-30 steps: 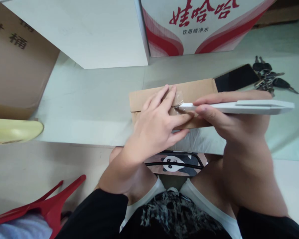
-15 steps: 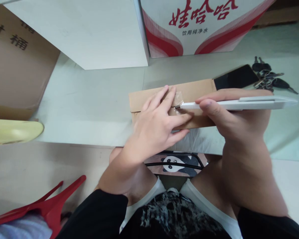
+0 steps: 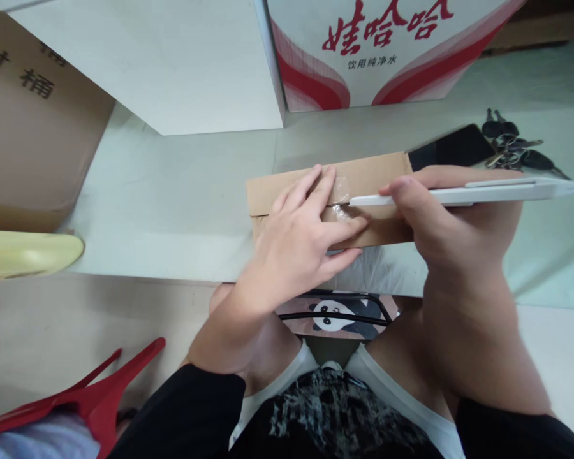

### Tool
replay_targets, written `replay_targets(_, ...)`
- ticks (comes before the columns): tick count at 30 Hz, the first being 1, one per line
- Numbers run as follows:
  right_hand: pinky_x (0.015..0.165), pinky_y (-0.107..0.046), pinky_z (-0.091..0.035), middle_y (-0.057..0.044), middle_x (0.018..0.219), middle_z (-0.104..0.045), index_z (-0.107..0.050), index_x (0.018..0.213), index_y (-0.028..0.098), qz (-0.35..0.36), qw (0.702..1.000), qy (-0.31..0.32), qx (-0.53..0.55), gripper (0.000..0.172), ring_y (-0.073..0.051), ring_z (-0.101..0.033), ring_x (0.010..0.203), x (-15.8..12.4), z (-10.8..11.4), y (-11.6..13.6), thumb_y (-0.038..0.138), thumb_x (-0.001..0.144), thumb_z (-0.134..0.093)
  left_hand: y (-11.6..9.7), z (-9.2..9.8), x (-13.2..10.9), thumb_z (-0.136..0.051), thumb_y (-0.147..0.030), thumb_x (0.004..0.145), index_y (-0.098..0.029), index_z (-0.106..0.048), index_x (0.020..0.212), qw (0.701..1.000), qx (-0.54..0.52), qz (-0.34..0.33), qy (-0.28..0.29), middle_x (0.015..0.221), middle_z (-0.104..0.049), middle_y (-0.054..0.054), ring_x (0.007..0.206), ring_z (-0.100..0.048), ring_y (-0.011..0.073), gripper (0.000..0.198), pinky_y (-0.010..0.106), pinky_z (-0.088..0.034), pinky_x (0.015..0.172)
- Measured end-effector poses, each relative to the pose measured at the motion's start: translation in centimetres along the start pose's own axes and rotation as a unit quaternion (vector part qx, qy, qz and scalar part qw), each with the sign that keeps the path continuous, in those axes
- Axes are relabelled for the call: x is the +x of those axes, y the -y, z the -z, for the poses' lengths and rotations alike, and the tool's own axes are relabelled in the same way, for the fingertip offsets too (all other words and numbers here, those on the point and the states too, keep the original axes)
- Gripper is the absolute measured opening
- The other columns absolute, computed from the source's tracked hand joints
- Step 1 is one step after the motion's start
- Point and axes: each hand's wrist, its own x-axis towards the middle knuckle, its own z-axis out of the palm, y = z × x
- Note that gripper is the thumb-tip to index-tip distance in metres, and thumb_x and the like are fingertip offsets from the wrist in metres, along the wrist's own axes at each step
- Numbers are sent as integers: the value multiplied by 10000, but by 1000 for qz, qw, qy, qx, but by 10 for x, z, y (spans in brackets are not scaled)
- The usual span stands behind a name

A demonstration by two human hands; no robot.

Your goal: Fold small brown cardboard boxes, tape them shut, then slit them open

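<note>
1. The flat brown cardboard box point(image 3: 363, 175) lies near the front edge of the pale, smooth table point(image 3: 172, 204), its long side running across the view; a strip of crinkled clear tape point(image 3: 342, 190) covers part of the seam on its matt top
2. The left hand point(image 3: 301, 242) rests on the box with its fingers spread flat, gripping nothing, and covers the box's left-middle part
3. The right hand point(image 3: 454, 223) has its fingers closed round a long white plastic utility knife point(image 3: 497, 190), held nearly level, with its thin tip at the tape just beside the left hand; the blade itself is too small to make out
4. The right hand hides the near right end of the box
5. Behind that end lies a glossy black phone point(image 3: 452, 148), one corner tucked behind the box, with a bunch of dark keys point(image 3: 511, 143) just beside it
6. Further back stand a red-and-white printed carton point(image 3: 387, 51) and a plain white box point(image 3: 172, 64), both cut off at the top; a large brown carton point(image 3: 29, 127) is cut off at the left
</note>
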Motion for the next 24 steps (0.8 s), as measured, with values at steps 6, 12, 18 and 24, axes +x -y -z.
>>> replay_targets(6, 526, -277, -479, 22, 632, -722, -755, 702, 245, 18, 1000, 22, 8, 182, -127, -647, 546, 1, 0, -3, 308, 873, -776, 0, 0, 0, -677, -441, 945, -284, -761, 1235, 1000, -1, 0, -8, 1614, -486, 144, 1515, -408, 432, 340, 642, -406, 1166)
replay_targets(12, 510, -240, -465, 16, 634, -736, -769, 699, 217, 13, 999, 30, 28, 193, -99, -647, 544, 3, 0, -2, 308, 868, -781, -1, 1, 0, -675, -451, 945, -283, -763, 1222, 1000, 3, 6, -1, 1605, -497, 143, 1518, -408, 422, 335, 642, -411, 1167)
replay_targets(18, 503, -264, -426, 30, 596, -699, -753, 684, 228, -5, 1000, 17, 3, 185, -99, -582, 509, 2, 1, 2, 254, 866, -740, 0, 1, 1, -685, -458, 939, -289, -765, 1218, 1000, -8, 6, 2, 1631, -471, 124, 1524, -394, 435, 336, 643, -410, 1168)
replay_targets(24, 502, -264, -399, 44, 583, -676, -722, 663, 234, -15, 999, -33, -26, 197, -102, -570, 511, 0, -3, 0, 263, 857, -717, 1, 1, 0, -683, -472, 939, -307, -750, 1238, 1000, -4, 8, 6, 1621, -482, 122, 1530, -390, 420, 348, 650, -408, 1164)
